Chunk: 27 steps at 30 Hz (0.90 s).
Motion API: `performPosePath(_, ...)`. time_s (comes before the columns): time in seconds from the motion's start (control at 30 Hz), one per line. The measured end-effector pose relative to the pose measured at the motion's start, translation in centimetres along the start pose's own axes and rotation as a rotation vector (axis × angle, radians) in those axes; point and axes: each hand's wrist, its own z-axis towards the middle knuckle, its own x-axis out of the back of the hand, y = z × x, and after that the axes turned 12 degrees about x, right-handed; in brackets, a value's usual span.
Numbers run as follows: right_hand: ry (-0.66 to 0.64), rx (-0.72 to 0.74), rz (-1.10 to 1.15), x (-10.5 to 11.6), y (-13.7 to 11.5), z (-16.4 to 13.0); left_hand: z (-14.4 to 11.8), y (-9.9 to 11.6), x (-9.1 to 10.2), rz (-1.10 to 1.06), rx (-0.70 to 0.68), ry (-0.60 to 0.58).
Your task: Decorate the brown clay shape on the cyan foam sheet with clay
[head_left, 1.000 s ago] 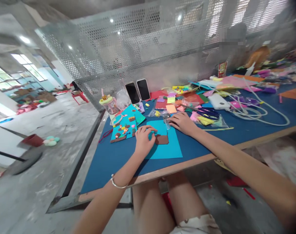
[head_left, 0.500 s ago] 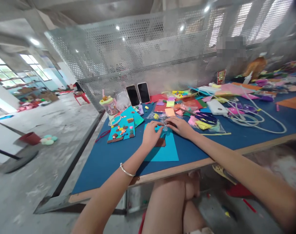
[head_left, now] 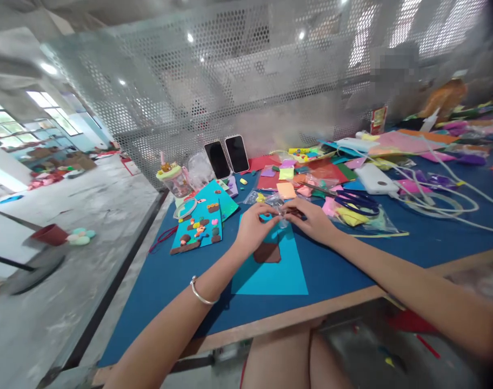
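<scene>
Head view: two bare hands are seen over a blue tabletop (head_left: 157, 310), brought close together. One piece of clear plastic wrapping (head_left: 282, 220) is pinched where their fingertips meet, above the upper part of one bright blue sheet (head_left: 266, 281). The left hand (head_left: 254, 224) is curled, thumb and fingers narrowed at the plastic; the right hand (head_left: 313, 221) is bent likewise from the other side. Something dark is partly covered by the right fingers, and what it is cannot be told. One silvery bracelet (head_left: 202, 294) is worn on the left wrist.

On the sheet, one flat brown piece (head_left: 267, 253) is laid just below the hands. To the left, one blue card (head_left: 198, 229) is decorated with many small coloured shapes, too small to be counted surely; one dark red cord (head_left: 163, 237) is placed beside it. Behind, two smartphones (head_left: 237, 154) are leaned upright side by side, near one lidded cup (head_left: 178, 183). To the right of the hands, one pair of dark-handled scissors (head_left: 358, 202) is set by one bag with yellow material (head_left: 352, 217), and one white power bank (head_left: 376, 179) is placed farther right, beside looped white cable (head_left: 433, 204).
</scene>
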Motion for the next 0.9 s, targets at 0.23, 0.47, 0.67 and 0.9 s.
performPosePath(0.23, 0.004, -0.050, -0.068, 0.4, 0.4, 0.0, -0.3, -0.1, 2.4, -0.015, -0.025, -0.003)
performPosePath(0.47, -0.073, -0.126, -0.151, 0.9, 1.6, 0.0, -2.9, -1.6, 2.8, 0.411, -0.312, -0.167)
performPosePath(0.67, -0.103, -0.164, -0.195, 0.9, 1.6, -0.1, -3.2, -2.6, 1.4, 0.488, -0.320, -0.180)
performPosePath(0.9, -0.121, -0.197, -0.208, 1.2, 1.3, 0.1, -4.1, -2.9, 1.4, 0.532, -0.312, -0.183)
